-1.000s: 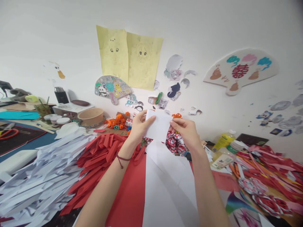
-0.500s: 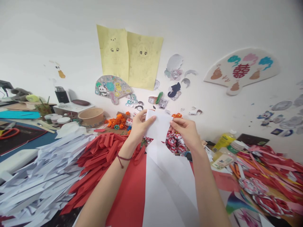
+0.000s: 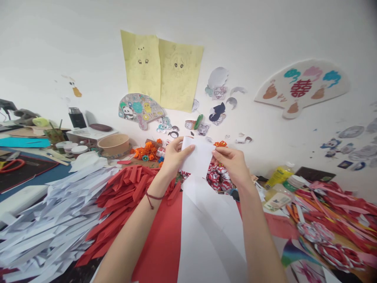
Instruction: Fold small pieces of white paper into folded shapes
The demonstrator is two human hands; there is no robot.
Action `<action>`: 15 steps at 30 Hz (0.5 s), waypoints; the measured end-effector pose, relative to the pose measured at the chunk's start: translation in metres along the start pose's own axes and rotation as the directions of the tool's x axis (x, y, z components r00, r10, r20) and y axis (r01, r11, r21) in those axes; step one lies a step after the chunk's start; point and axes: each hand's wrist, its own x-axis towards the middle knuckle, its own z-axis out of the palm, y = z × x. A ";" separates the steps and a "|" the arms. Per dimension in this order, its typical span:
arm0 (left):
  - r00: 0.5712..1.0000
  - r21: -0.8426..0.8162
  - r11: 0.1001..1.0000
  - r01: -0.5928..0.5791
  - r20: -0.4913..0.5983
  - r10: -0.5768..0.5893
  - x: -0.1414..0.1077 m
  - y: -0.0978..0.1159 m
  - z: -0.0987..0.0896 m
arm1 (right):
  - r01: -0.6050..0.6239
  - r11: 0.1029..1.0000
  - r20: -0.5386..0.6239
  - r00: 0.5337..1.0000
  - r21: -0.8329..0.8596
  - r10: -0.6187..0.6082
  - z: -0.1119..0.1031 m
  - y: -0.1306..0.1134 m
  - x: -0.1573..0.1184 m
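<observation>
A small white sheet of paper (image 3: pixel 198 157) is held up between both hands, above the table. My left hand (image 3: pixel 174 156) grips its left edge, thumb flat on the near face and fingers behind. At the right edge, my right hand (image 3: pixel 231 162) pinches the paper between thumb and fingertips. Below lies a larger white sheet (image 3: pixel 212 232), partly over a red sheet (image 3: pixel 161 236). Behind the held paper, red-and-white paper flowers (image 3: pixel 218 177) show in part.
Folded white strips (image 3: pixel 55 220) and red strips (image 3: pixel 126 192) are heaped at left. Scissors (image 3: pixel 13 166) lie farther left. A yellow bottle (image 3: pixel 279 175) and a clear bottle (image 3: pixel 284 192) stand at right, beside loose ribbons (image 3: pixel 332 208). The wall (image 3: pixel 235 23) rises behind.
Almost nothing differs. Both hands keep hold of the small white paper in the same spot, and the view has shifted only very slightly.
</observation>
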 end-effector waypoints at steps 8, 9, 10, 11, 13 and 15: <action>1.000 -0.005 1.000 -0.003 0.007 0.003 0.001 -0.002 -0.001 | 0.032 0.999 0.023 0.999 -0.020 -0.032 -0.005 0.004 0.001; 1.000 -0.005 1.000 -0.002 0.007 0.002 0.001 -0.002 -0.001 | 0.035 0.999 0.022 0.999 -0.019 -0.034 -0.005 0.004 0.001; 1.000 -0.002 1.000 -0.002 0.006 0.002 0.001 -0.002 -0.001 | 0.035 0.999 0.021 0.999 -0.017 -0.034 -0.005 0.004 0.001; 1.000 0.002 1.000 -0.002 0.005 0.002 0.001 -0.002 -0.001 | 0.034 0.999 0.020 0.999 -0.016 -0.034 -0.006 0.003 0.001; 1.000 0.009 1.000 -0.002 0.003 0.002 0.001 -0.002 -0.001 | 0.029 0.999 0.020 0.999 -0.012 -0.029 -0.006 0.002 0.001; 1.000 0.011 1.000 0.001 0.001 -0.001 0.001 -0.001 -0.001 | 0.021 1.000 0.022 1.000 0.005 -0.021 -0.007 0.001 0.001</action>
